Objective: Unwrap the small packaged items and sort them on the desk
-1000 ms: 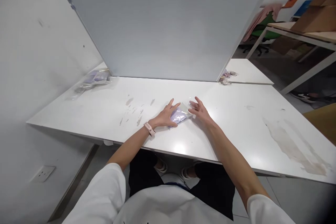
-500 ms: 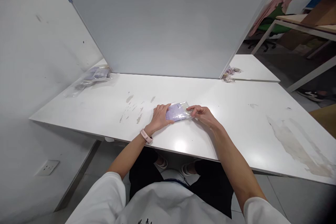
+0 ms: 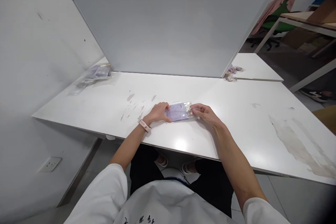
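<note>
Shirt [image 3: 168,201]: white, w/ dark marks on front.
Pants [image 3: 145,175]: black, 2 legs, partly under table [image 3: 91,112].
Band [image 3: 145,125]: lt pink, on L wrist.
L hand [image 3: 157,112]: grips L end of pack [image 3: 177,112], thumb on near edge, fingers by far edge.
R hand [image 3: 207,114]: pinches clear R end of pack, thumb & fingers close tog.
Pack: clear bag, purple inside, small dark mark on top; on table, btwn the 2 hands, long side going L to R.
Table top: white, shiny, w/ small gray-brown marks L of hands & big worn patch far R.
Bags [image 3: 98,72]: clear w/ purple in 'em, piled at back L of table, by wall [image 3: 39,77].
Wee packs [image 3: 232,72]: bunched at back R, by board [image 3: 170,24] corner; too small to tell what's in 'em.
Board: big, gray-white, stands up at back.
Chair [image 3: 282,12]: green, w/ pink cloth [image 3: 274,7], far R.
</note>
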A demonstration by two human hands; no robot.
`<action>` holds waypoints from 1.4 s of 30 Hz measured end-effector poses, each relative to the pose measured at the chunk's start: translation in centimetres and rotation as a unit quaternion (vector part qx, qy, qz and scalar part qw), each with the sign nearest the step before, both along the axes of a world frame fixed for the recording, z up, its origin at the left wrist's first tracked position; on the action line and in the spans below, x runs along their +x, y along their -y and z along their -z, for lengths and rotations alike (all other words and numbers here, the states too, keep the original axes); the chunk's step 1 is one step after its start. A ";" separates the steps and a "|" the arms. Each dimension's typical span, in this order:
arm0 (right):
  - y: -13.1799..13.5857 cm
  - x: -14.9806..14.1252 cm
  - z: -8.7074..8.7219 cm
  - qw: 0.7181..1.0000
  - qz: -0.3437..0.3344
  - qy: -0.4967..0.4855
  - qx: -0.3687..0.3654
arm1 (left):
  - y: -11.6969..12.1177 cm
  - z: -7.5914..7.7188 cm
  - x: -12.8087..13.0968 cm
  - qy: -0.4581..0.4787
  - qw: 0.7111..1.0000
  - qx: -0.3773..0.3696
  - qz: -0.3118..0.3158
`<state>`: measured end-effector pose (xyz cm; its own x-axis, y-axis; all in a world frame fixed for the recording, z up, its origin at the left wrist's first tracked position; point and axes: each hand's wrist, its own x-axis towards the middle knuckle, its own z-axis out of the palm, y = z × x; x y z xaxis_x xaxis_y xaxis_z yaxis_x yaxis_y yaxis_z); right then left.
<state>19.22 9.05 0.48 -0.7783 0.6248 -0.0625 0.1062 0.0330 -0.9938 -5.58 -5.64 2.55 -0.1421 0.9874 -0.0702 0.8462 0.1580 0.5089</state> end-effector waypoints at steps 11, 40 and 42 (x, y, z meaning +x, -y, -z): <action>-0.8 -0.1 0.9 0.988 0.147 -0.038 -0.009 | 2.4 0.5 4.5 -0.126 0.988 0.089 0.031; 0.6 -0.5 -0.5 0.975 0.172 -0.137 -0.009 | 3.7 -0.4 4.3 -0.096 0.955 0.259 -0.105; 0.5 -0.5 -0.5 0.969 0.198 -0.150 -0.014 | 3.9 -0.3 4.6 -0.027 0.951 0.275 -0.138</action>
<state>18.73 8.55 1.01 -0.4646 0.8789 0.1085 -0.1880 0.0219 -0.9819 -1.01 -9.55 2.89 -0.3902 0.7967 0.4616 0.8387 0.1007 0.5352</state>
